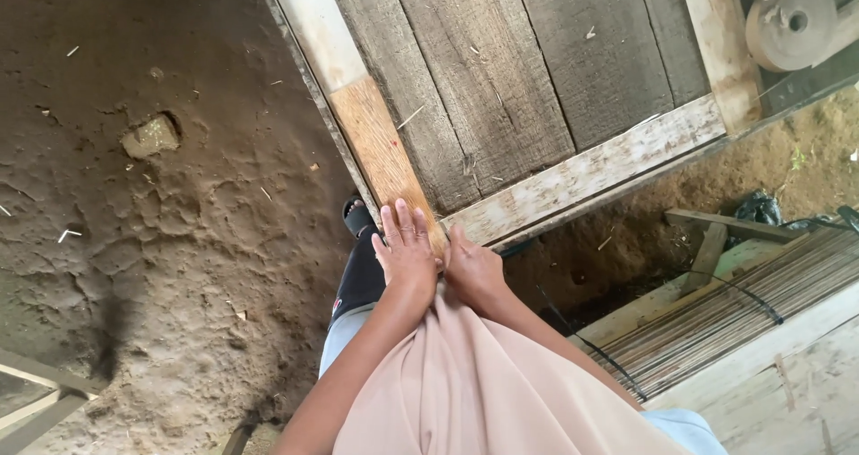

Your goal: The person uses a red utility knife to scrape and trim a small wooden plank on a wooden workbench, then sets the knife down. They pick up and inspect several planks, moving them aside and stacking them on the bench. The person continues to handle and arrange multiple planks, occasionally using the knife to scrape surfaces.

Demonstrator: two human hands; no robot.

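Observation:
A long wooden plank (380, 146), pale at its far end and orange-brown near me, lies along the left edge of a grey board table (501, 79). My left hand (407, 245) rests flat on the plank's near end, fingers spread. Next to it, my right hand (472, 267) presses against the table's corner at the plank's end, fingers curled over the edge. Whether it grips the plank is hidden.
Bare dirt floor (161, 222) with a half-buried stone (150, 136) lies to the left. My sandalled foot (358, 215) stands under the table edge. A bundle of thin slats (743, 303) lies at lower right; a wooden wheel (792, 27) sits at upper right.

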